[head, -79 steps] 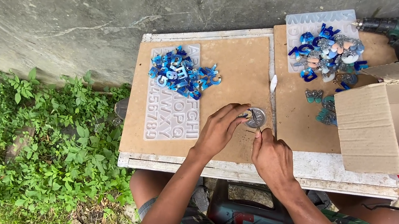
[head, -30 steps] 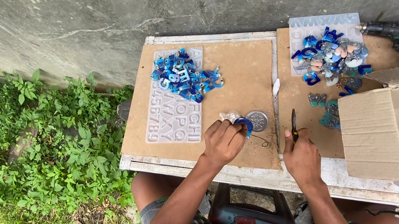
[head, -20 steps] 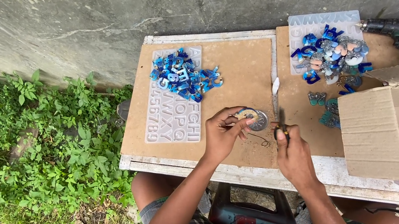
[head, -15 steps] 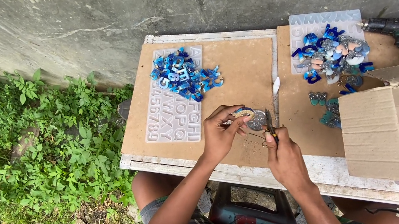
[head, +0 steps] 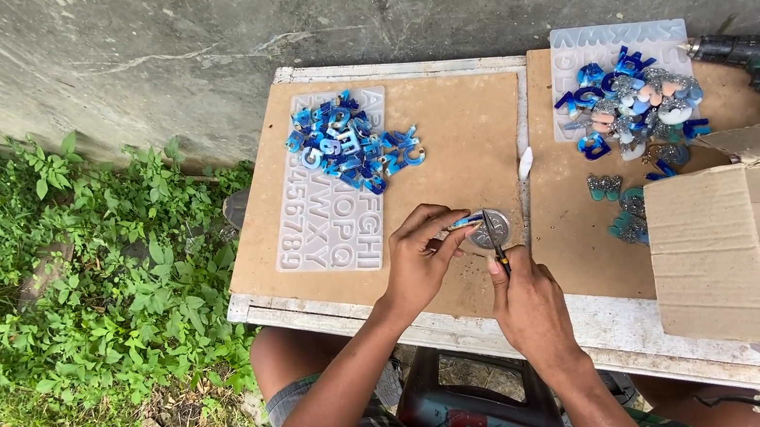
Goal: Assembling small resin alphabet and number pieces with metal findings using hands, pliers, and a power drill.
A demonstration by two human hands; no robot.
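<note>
Far left of the grips, a heap of blue letters [head: 351, 139] lay on a clear letter mould [head: 335, 198] on the surface [head: 450, 125]. The left hand [head: 420, 258] pinched a small blue piece [head: 465, 222] closed between its fingertips. Touching it, thin pliers [head: 497, 239] sat clasped in the right hand [head: 530, 302], over a round tin [head: 493, 230]. Right of both stood a cardboard box [head: 738, 241].

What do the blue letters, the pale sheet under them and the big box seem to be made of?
The letters look like cast resin or plastic: glossy, partly see-through blue. The sheet seems to be a silicone mould, milky and translucent with sunken characters, though plain plastic is possible. The box is brown corrugated cardboard, matte, with folded flaps. The board beneath looks like hardboard, flat and dull brown.
</note>
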